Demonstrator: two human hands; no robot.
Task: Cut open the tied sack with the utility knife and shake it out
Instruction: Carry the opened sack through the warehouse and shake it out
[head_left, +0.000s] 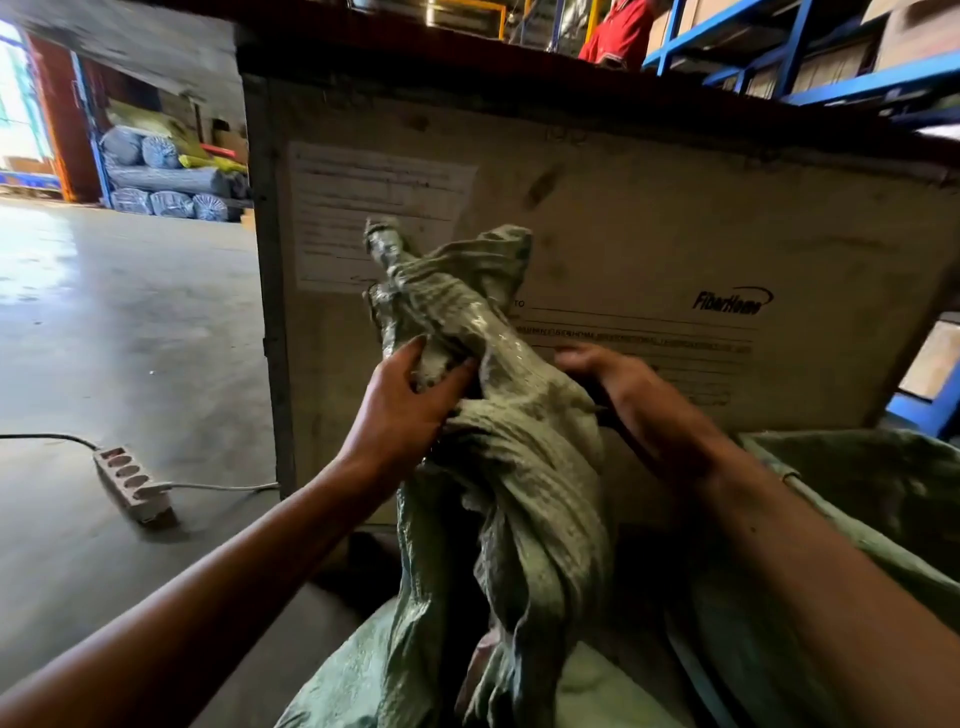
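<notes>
A green woven sack (530, 509) stands in front of me, its neck twisted and wound with clear tape up to a knotted tip (384, 244). My left hand (410, 405) grips the gathered neck from the left, just under the taped part. My right hand (618, 395) is pressed against the right side of the neck, fingers curled, with a dark thin object under the palm that could be the utility knife; I cannot make out a blade. Part of the sack's mouth flops open behind the neck.
A big wooden crate (623, 249) with a paper label and printed logo stands right behind the sack. Another green sack (872, 499) lies at right. On the concrete floor at left lies a power strip (132, 480) with its cable. Blue shelving (831, 62) and a person in red (618, 31) are beyond the crate.
</notes>
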